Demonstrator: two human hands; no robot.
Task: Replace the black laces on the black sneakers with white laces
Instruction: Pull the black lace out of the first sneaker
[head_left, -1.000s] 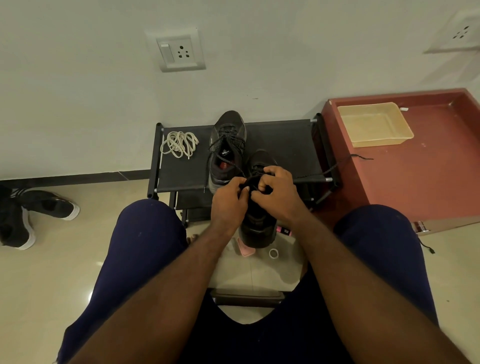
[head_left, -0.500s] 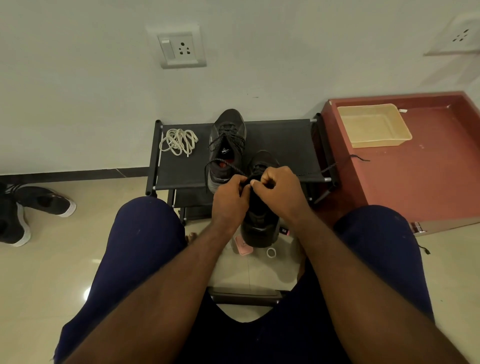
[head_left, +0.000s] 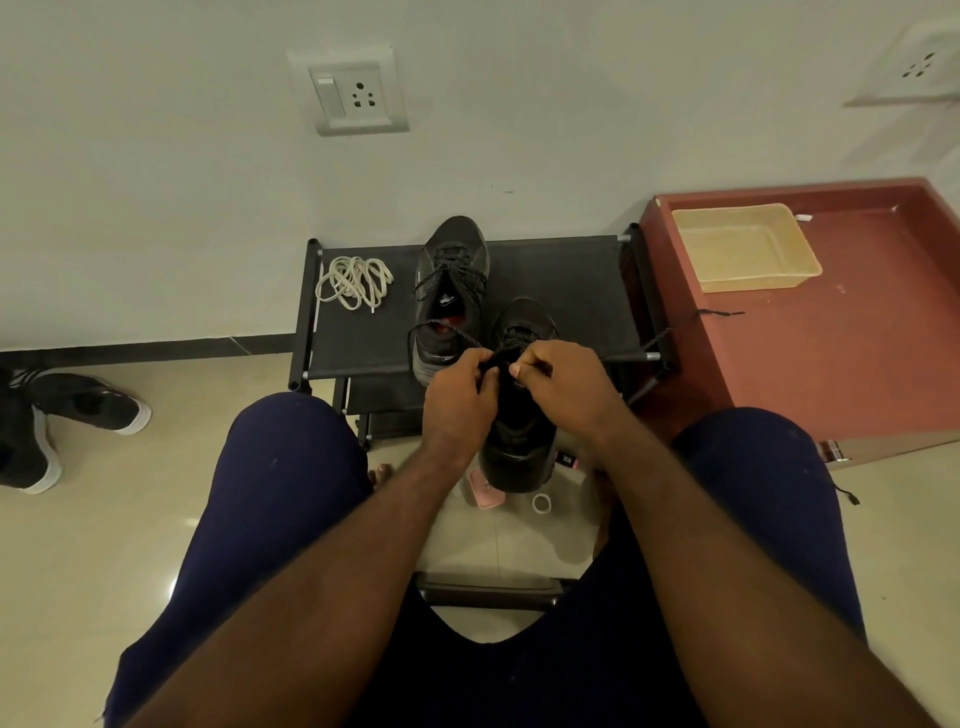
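Down at the front edge of the black shoe rack (head_left: 561, 291) now. Pinching the black lace (head_left: 675, 332) with the left hand (head_left: 457, 395), fingers curled tight on it. Pinching it as well with the right hand (head_left: 563, 387), thumb and forefinger closed on the strand. Working over the near sneaker (head_left: 517, 452), heel hanging off the rack's front edge, toe over its top. Trailing one lace end off the rack's right side onto the red cabinet (head_left: 831, 364). Resting on the rack's middle, toe to the wall: the second sneaker (head_left: 451, 291), black lacing loose in its eyelets. Lying at the rack's back left corner, well apart from both hands: the white laces (head_left: 356, 283), loosely bundled.
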